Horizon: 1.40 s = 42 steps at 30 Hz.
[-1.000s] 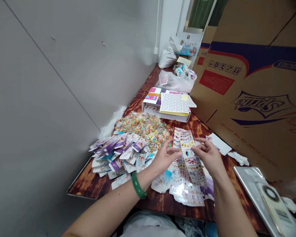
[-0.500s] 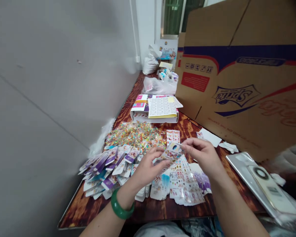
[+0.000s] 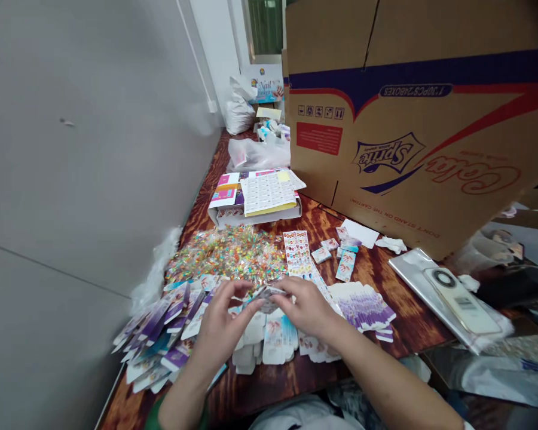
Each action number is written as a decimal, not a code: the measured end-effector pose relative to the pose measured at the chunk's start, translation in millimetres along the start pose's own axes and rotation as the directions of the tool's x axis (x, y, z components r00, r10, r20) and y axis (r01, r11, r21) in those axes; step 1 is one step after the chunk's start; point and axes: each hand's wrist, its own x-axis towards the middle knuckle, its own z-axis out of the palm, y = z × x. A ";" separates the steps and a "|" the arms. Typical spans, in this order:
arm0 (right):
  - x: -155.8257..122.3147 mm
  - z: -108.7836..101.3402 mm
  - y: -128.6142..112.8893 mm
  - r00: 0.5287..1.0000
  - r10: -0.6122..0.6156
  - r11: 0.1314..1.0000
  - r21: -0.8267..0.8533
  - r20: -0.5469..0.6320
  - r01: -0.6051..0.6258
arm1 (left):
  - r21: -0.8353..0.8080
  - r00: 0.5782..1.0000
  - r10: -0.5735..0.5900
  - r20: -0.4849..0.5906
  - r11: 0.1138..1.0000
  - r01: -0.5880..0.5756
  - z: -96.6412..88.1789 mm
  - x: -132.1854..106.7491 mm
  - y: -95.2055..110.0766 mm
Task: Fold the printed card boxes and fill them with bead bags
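Heaped cards (image 3: 155, 331) sit at the bench (image 3: 412, 319)'s near-left corner, colourful packets (image 3: 226, 257) behind; can't tell if finished. One sheet (image 3: 268, 292), apparently part-folded, is above the near edge; sticker sheets (image 3: 298, 251) and purple-edged cards (image 3: 363, 307) rightward look left to do. Left hand (image 3: 224, 316) and right hand (image 3: 307, 304) pinch the sheet, fingers curled, wrists angled inward.

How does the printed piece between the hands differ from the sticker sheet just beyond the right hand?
The printed piece is held up by the left hand and right hand; the sticker sheet lies on the table. The printed piece looks folded and compact; the sticker sheet is flat and long. The hands partly cover the printed piece, not the sticker sheet's far rows. Both carry small printing on a pale ground.
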 end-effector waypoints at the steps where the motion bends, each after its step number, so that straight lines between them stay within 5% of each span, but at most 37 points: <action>1: 2.1 -3.6 1.1 0.998 0.057 0.994 0.090 0.006 -0.058 | -0.003 0.999 -0.015 0.037 1.000 0.015 -1.3 0.9 0.6; 3: 6.1 -9.0 2.6 0.985 0.170 0.934 0.312 0.042 -0.174 | -0.040 0.969 -0.091 0.228 0.994 0.103 -1.5 2.8 2.1; 5: 9.4 -10.0 3.3 0.958 0.269 0.818 0.502 0.098 -0.281 | -0.078 0.897 -0.181 0.402 0.970 0.230 1.7 4.1 3.2; 11: 13.1 8.3 1.9 0.864 0.402 0.488 0.728 0.304 -0.482 | -0.332 0.908 -0.345 0.239 0.849 0.411 18.6 7.9 5.4; 16: 20.5 16.8 8.8 0.835 0.469 0.438 0.745 0.287 -0.502 | -0.550 0.919 -0.287 0.271 0.737 0.393 17.0 18.1 8.8; 19: 23.5 13.8 21.3 0.848 0.498 0.486 0.752 0.179 -0.444 | -0.305 0.925 -0.232 0.302 0.895 0.325 8.2 30.7 4.2; 21: 23.2 9.5 30.4 0.834 0.543 0.487 0.771 0.101 -0.411 | 0.102 0.948 -0.159 0.277 0.986 0.135 2.7 42.2 -3.1; 23: 21.7 4.3 38.5 0.813 0.578 0.462 0.790 0.077 -0.403 | 0.549 0.958 -0.082 0.275 0.831 -0.086 0.0 55.8 -12.3; 25: 19.9 -0.5 44.8 0.800 0.594 0.431 0.807 0.084 -0.405 | 0.768 0.947 -0.082 0.309 0.609 -0.198 1.0 71.1 -21.5; 27: 18.4 -4.0 49.7 0.793 0.604 0.418 0.815 0.080 -0.400 | 0.816 0.932 -0.123 0.342 0.531 -0.229 5.2 87.1 -29.4; 34: 10.7 -7.1 59.1 0.801 0.592 0.455 0.784 0.090 -0.423 | 0.817 0.862 -0.193 0.468 0.467 -0.339 28.8 121.2 -51.7; 42: 5.9 -7.3 60.2 0.791 0.596 0.432 0.777 0.136 -0.458 | 0.805 0.888 -0.234 0.396 0.554 -0.213 42.3 119.0 -66.0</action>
